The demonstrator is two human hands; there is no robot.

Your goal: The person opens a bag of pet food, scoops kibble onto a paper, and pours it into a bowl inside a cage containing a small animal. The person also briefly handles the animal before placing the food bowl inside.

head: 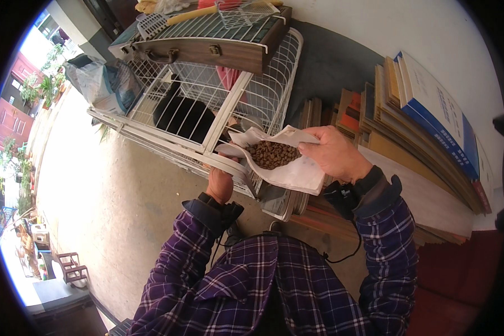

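Note:
My right hand (336, 153) pinches the right edge of a creased white paper bag (306, 172), thumb on top. Brown kibble (274, 154) lies in its open hollow. The bag's left end reaches over the corner of a white wire cage (231, 98). At that corner, my left hand (220, 183) passes behind the cage's pale rim. Its fingers are mostly hidden near the bag's left edge, so their grip is unclear. Inside the cage stands a black furry animal (185, 115) with a raised tail, probably a cat; its head is hidden.
A wooden case (197, 54) rests on the cage, with a slotted scoop (153, 26) and wire rack on top. A plastic sack (103, 86) stands at the cage's far left. Stacked cardboard (386, 155) and blue-white boxes (441, 117) lean along the right wall.

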